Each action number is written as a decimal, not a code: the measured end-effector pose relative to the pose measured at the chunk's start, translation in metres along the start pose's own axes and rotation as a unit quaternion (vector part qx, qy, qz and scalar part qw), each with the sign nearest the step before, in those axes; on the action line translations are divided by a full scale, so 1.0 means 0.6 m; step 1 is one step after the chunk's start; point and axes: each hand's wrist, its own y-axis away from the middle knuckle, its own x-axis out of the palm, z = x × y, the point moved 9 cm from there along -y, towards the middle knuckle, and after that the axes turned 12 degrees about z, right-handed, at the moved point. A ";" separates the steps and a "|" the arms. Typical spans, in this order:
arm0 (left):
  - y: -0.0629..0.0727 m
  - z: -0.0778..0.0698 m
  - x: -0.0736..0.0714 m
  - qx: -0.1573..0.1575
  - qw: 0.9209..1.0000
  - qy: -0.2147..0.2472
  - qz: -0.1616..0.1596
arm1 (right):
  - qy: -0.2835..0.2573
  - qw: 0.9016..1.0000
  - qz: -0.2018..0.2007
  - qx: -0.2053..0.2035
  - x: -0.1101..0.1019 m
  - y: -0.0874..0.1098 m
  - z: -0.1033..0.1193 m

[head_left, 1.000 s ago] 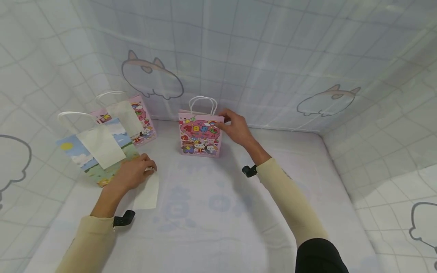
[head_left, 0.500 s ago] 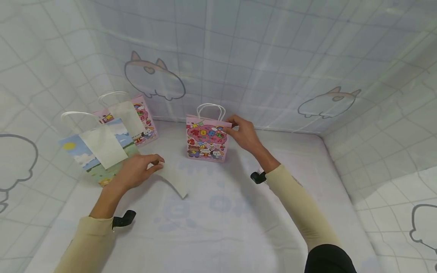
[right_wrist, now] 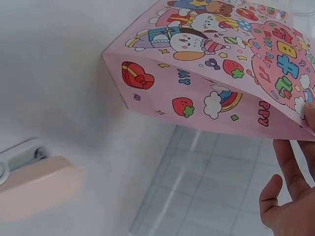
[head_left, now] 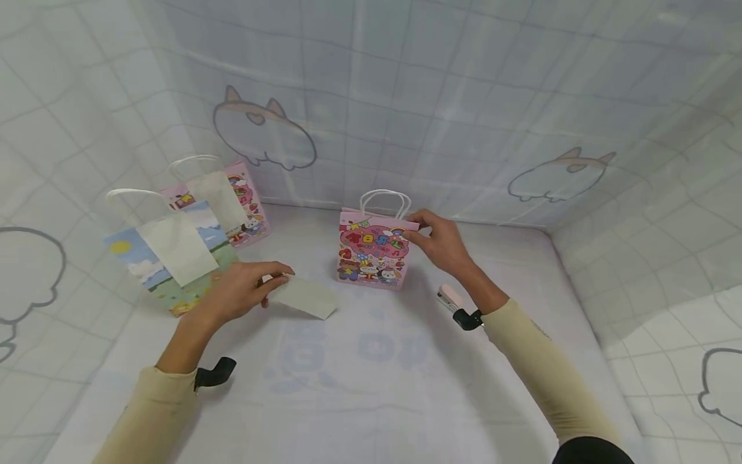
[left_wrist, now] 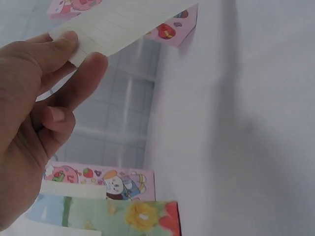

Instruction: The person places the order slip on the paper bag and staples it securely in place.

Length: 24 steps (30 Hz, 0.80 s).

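Note:
My left hand (head_left: 240,290) pinches one end of a white slip of paper (head_left: 306,296) between thumb and fingers. In the left wrist view faint lines cross the paper (left_wrist: 115,24). With thumb and fingers my right hand (head_left: 443,241) pinches the upper right edge of a pink cartoon gift bag (head_left: 373,251), which has white handles and stands upright. The right wrist view shows the side of this bag (right_wrist: 182,96) with strawberries and a rainbow. A pink stapler (head_left: 449,296) lies on the table below my right wrist.
At the left stands a landscape-print gift bag (head_left: 145,267) with a white paper (head_left: 180,248) on its front. Behind it is another pink gift bag (head_left: 252,206), also with a white paper (head_left: 217,200). Cloth walls (head_left: 452,129) enclose the table (head_left: 371,412) at the back and sides.
My right hand has moved the pink bag to the right and toward me. My left hand has lifted the paper and shifted slightly right. The stapler has come into sight.

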 end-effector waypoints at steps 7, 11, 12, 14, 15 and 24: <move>-0.003 -0.032 -0.008 0.049 0.998 -0.026 -0.027 | 0.003 1.000 -0.011 -0.007 -0.012 0.025 -0.011; -0.003 -0.048 -0.013 0.064 0.997 -0.021 -0.040 | 0.001 1.000 -0.012 -0.015 -0.013 0.036 -0.008; -0.004 -0.051 -0.015 0.064 0.997 -0.021 -0.044 | 0.000 1.000 -0.011 -0.018 -0.012 0.038 -0.006; -0.004 -0.059 -0.018 0.066 0.996 -0.028 -0.053 | 0.000 1.000 -0.010 -0.025 -0.008 0.041 -0.001; -0.004 -0.065 -0.019 0.070 0.995 -0.034 -0.059 | 0.000 1.000 -0.009 -0.028 -0.006 0.042 0.002; -0.023 -0.140 -0.027 0.165 0.976 -0.071 -0.121 | -0.004 1.000 0.005 -0.030 0.009 0.052 0.019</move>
